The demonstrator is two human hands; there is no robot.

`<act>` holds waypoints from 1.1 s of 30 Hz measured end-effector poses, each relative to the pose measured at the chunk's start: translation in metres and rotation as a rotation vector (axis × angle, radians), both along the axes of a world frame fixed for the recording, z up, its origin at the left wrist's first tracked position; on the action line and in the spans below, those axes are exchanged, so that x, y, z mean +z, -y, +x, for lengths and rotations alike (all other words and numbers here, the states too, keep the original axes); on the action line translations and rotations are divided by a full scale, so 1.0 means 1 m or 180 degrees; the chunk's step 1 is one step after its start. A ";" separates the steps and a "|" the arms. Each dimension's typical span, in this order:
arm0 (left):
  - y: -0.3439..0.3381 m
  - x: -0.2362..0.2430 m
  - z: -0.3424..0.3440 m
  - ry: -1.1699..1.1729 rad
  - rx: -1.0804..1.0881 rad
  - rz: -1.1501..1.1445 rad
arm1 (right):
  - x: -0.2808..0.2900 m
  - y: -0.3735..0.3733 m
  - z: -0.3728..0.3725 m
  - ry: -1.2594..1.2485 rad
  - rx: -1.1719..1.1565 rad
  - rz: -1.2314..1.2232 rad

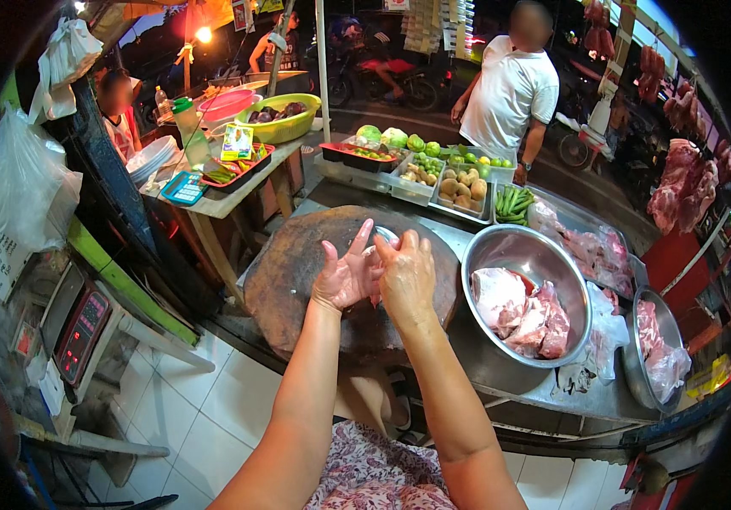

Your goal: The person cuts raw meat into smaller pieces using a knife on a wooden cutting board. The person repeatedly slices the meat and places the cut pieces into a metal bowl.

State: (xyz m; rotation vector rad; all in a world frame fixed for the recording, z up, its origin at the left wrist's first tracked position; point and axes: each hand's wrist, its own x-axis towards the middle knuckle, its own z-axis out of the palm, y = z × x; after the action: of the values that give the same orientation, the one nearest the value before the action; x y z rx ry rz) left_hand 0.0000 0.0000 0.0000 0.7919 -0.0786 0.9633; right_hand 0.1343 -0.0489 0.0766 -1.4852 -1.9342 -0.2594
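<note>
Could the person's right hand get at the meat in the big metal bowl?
Probably yes: the right hand is left of the big metal bowl, nothing seems to stand between them, and the meat lies uncovered inside. The curled hand would likely need to open.

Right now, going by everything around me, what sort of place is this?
Most likely a street-side meat and vegetable stall: raw meat sits in a metal bowl, hanging cuts show at the right, and vegetables stand beyond the round wooden block.
</note>
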 end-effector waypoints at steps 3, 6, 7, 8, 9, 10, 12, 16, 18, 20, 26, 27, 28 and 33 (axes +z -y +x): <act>0.001 -0.002 -0.002 -0.0059 0.0118 -0.0107 | -0.009 -0.006 -0.009 0.0055 0.0116 0.0331; 0.001 -0.006 0.000 -0.0474 -0.0013 -0.0073 | -0.017 -0.008 -0.012 0.0402 0.0003 0.0198; 0.001 -0.006 -0.001 -0.0447 -0.0053 -0.0097 | -0.017 -0.008 -0.011 0.0374 0.0055 0.0230; 0.002 -0.007 0.001 -0.0424 -0.0105 -0.0101 | -0.017 -0.007 -0.010 0.0355 0.0080 0.0174; 0.002 -0.005 0.000 -0.0421 -0.0185 -0.0075 | -0.015 -0.006 -0.010 0.0319 0.0086 0.0129; 0.002 -0.003 0.000 -0.0462 -0.0177 -0.0112 | -0.013 -0.004 -0.011 0.0313 0.0086 0.0067; 0.002 0.000 0.000 -0.0501 -0.0165 -0.0139 | -0.005 -0.001 -0.010 0.0377 0.0055 -0.0204; 0.001 0.001 -0.001 -0.0361 -0.0036 -0.0318 | 0.001 0.008 -0.010 0.0229 0.0522 0.0028; 0.000 0.001 0.004 -0.0388 -0.0114 -0.0133 | -0.005 0.013 -0.015 0.0207 0.0813 0.0423; 0.001 -0.001 0.000 -0.0427 -0.0201 0.0172 | -0.014 0.013 -0.024 0.0561 0.0498 0.0321; -0.008 -0.014 0.001 -0.0381 0.0005 -0.0079 | -0.022 0.020 -0.018 -0.0045 0.0480 0.0000; -0.008 -0.014 0.004 -0.0465 0.0075 -0.0033 | -0.014 0.019 -0.016 -0.0531 0.0560 0.0365; -0.007 -0.013 0.003 -0.0357 0.0143 -0.0201 | -0.002 0.019 -0.008 -0.1117 0.0885 0.0313; -0.005 0.000 0.004 0.0003 -0.0249 -0.0086 | 0.047 0.042 0.079 -0.4916 0.2114 -0.0202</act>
State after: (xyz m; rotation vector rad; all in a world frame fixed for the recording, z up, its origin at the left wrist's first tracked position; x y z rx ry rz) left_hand 0.0042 0.0050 0.0000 0.7584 -0.0965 0.8888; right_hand 0.2136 -0.0913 0.1240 -0.5233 -0.9502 0.9715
